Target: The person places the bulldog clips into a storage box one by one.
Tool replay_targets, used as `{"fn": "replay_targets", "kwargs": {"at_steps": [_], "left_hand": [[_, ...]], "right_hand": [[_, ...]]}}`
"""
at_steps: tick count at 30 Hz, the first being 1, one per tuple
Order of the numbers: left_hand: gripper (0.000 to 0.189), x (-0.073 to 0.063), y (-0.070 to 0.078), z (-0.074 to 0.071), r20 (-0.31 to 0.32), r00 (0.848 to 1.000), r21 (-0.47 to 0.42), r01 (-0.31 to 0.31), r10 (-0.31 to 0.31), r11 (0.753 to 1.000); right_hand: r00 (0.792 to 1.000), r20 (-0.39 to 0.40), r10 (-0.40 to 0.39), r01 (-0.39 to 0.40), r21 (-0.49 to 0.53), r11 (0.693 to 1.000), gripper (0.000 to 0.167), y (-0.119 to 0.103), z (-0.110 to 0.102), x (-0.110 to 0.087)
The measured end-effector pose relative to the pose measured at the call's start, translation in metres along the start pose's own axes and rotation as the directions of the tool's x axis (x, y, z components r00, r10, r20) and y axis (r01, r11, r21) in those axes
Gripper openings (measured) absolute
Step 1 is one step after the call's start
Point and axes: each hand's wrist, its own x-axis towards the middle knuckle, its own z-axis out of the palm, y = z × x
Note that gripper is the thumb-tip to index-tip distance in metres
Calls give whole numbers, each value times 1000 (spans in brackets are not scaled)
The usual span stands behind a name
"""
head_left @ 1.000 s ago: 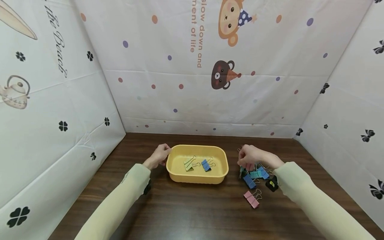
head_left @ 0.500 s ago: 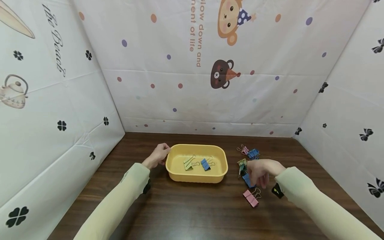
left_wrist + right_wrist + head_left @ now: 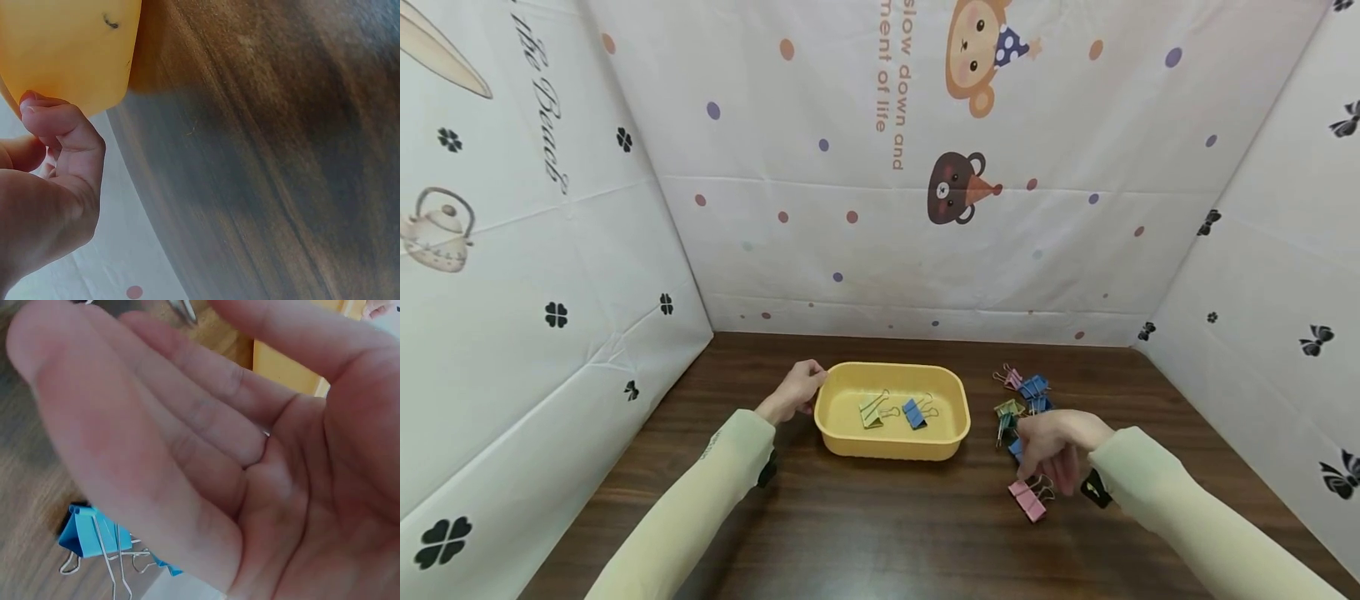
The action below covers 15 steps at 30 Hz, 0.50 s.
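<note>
My left hand (image 3: 795,392) grips the far left corner of a yellow plastic basin (image 3: 895,447); in the left wrist view its curled fingers (image 3: 65,122) meet the basin's edge. A pale yellow-green binder clip (image 3: 872,412) and a blue one (image 3: 915,413) lie inside. My right hand (image 3: 1058,446) hovers over the near end of a clip pile, fingertips right at a pink binder clip (image 3: 1028,502). The right wrist view shows its palm (image 3: 281,469) with loosely bent fingers and nothing between them. A bright blue binder clip (image 3: 94,534) shows below that hand.
Beyond my right hand, the pile holds a pink clip (image 3: 1012,377), blue clips (image 3: 1033,386) and green clips (image 3: 1008,409); another blue one (image 3: 1017,450) is partly covered. All lie on a dark wooden table (image 3: 850,533), with patterned white sheets (image 3: 865,250) around it.
My right hand has moved from the far part of the pile toward me, to the near pink binder clip, uncovering the far clips. The left hand stays at the basin.
</note>
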Motion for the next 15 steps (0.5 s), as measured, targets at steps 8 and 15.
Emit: {"fn": "replay_targets", "kwargs": {"at_steps": [8, 15], "left_hand": [[22, -1, 1, 0, -8, 1000, 15, -7, 8, 1000], [21, -5, 3, 1, -17, 1000, 14, -6, 7, 1000]], "right_hand": [[995, 93, -45, 41, 51, 998, 11, -2, 3, 3], [990, 91, -112, 104, 88, 991, 10, -5, -3, 4]]}}
